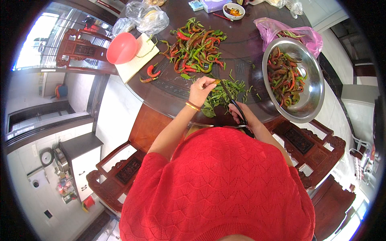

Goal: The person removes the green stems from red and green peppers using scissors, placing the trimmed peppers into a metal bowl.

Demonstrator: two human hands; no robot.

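Note:
Pinched in the fingers of my left hand (201, 90) is a small orange-yellow chili pepper (216, 81), mostly covered by the fingers. My right hand (245, 114) grips a pair of black-handled scissors (226, 91), whose blades reach up beside the pepper's end. Whether the blades touch it I cannot tell. Beneath both hands lies a loose heap of green stems and leaves (221, 98). Beyond it is a big pile of red and green chili peppers (196, 48). To the right, a steel basin (310, 99) holds more peppers (286, 78).
On the dark round table (150, 90), a pink bowl (122, 48) and paper pad (128, 70) sit left, near two stray peppers (153, 71). Plastic bags (147, 18), a tissue pack (212, 5) and a white bowl (233, 11) stand behind. A purple bag (268, 28) adjoins the basin. Carved chairs (126, 171) flank me.

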